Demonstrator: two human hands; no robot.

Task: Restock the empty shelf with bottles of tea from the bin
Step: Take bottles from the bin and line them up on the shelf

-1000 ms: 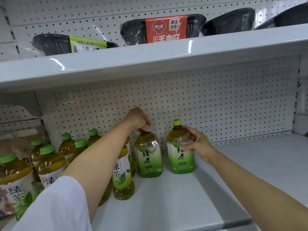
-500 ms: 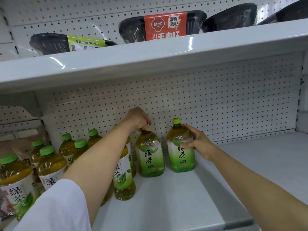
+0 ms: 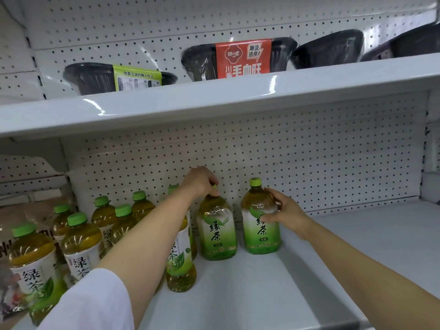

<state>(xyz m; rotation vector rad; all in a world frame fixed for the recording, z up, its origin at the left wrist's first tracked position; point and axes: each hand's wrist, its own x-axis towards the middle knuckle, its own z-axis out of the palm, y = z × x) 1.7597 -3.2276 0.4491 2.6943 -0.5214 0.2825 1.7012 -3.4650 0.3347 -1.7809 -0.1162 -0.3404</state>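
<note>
Two green tea bottles stand upright side by side at the back of the white shelf (image 3: 357, 246), against the pegboard. My left hand (image 3: 201, 181) grips the cap of the left bottle (image 3: 217, 231) from above. My right hand (image 3: 284, 210) wraps the shoulder of the right bottle (image 3: 260, 225), whose green cap shows above my fingers. Several more green tea bottles (image 3: 82, 244) with green caps fill the shelf's left side, partly hidden behind my left forearm. The bin is out of sight.
The shelf above (image 3: 214, 98) overhangs the bottles with little headroom. It carries black food bowls, one with a red sleeve (image 3: 242, 58), one with a green sleeve (image 3: 135, 77). Bare shelf surface stretches to the right of the two bottles.
Both hands have stayed on their bottles. The right bottle has shifted slightly back toward the pegboard, and the view has tilted up a little.
</note>
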